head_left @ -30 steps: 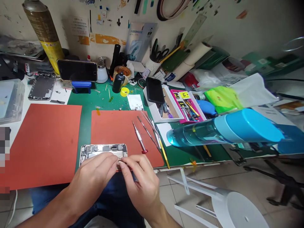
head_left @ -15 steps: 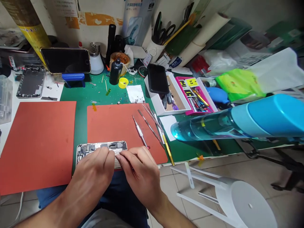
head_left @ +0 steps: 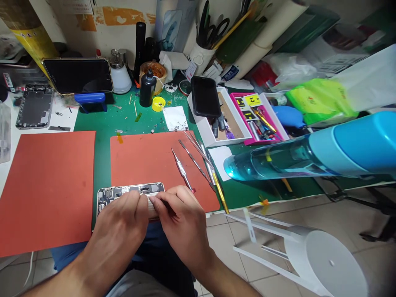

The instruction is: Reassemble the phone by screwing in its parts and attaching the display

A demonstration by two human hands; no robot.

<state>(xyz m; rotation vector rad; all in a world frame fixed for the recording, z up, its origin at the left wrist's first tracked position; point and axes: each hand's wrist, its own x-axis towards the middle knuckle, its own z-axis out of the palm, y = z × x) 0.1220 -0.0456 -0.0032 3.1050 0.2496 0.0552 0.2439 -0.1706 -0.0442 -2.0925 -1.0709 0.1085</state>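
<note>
An opened phone, its inner parts bare, lies lengthwise at the near edge of the right orange mat. Over its middle, my left hand is closed with curled fingers, gripping it; the fingertips are hidden. My right hand is closed beside it in a pinch of thumb and forefinger at the phone's right part. Whatever lies in that pinch is too small to make out. Right of the phone, a slim metal pick, a second thin tool and tweezers rest on the mat.
Another orange mat lies to the left. Behind stand a phone on a blue stand, a dark bottle and a white tool box. A blue water bottle lies at right, above a white stool.
The camera view has shifted slightly, so the bench items sit a little differently in frame. Both hands stay on the phone in nearly the same pose.
</note>
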